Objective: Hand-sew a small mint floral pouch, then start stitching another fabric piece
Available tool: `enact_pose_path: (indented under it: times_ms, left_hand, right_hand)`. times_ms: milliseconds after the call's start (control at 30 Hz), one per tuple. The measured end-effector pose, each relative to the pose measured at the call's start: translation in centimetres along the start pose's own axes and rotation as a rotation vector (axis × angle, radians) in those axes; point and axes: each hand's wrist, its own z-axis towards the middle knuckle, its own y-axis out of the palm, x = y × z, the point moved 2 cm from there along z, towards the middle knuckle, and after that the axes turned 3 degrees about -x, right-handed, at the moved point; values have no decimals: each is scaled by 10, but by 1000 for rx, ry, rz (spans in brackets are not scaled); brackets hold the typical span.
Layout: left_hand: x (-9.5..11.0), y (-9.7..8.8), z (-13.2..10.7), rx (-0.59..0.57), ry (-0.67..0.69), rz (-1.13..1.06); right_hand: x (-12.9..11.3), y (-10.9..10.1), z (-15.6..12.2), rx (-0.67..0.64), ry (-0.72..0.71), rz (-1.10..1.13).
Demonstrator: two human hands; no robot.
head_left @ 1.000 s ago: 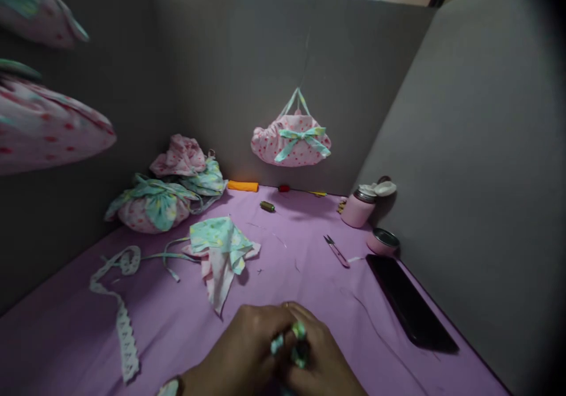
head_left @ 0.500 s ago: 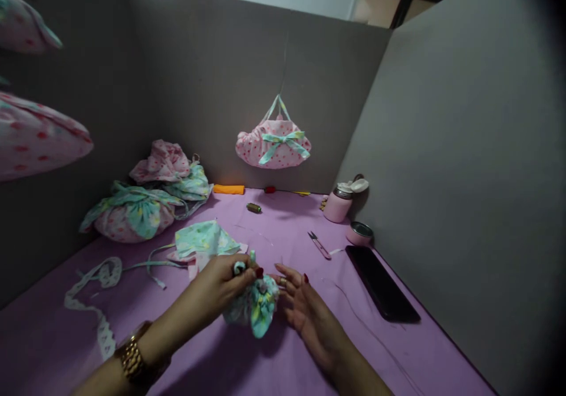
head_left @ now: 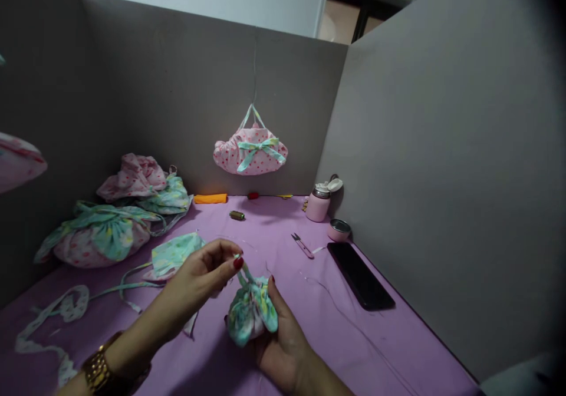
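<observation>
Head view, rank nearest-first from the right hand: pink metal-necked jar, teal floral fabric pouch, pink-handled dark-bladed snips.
From the right hand:
1. Teal floral fabric pouch: in its grasp.
2. Pink-handled dark-bladed snips: ahead, slightly right.
3. Pink metal-necked jar: back right, beyond the snips.

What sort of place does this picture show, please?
It looks like a small sewing or craft workspace: pink thread snips, a green thread spool and white lace trim lie on a purple surface.
</observation>
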Motion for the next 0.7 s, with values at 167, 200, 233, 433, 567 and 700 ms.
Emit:
enact_pose_path:
  times_ms: [167,200,233,433,567,700]
  left_hand:
    - [-18,9,-14,-251,-4,97]
    - [-23,14,-17,-303,-33,111]
    - [-28,20,-20,-326,-41,105]
    - [-43,30,-20,-89,15,178]
    - [-45,30,-19,-19,61,390]
    - [-43,34,-20,-21,35,526]
  right_hand:
    - [-1,4,-2,-156,97,-101]
    - [0,4,-2,-202,105,-144]
    - [1,3,-2,-237,105,-188]
    - [-8,-11,-11,-161,-348,-490]
    - [-17,-6,-18,-416,-393,-801]
    - [-32,4,-17,-334,-478,-1097]
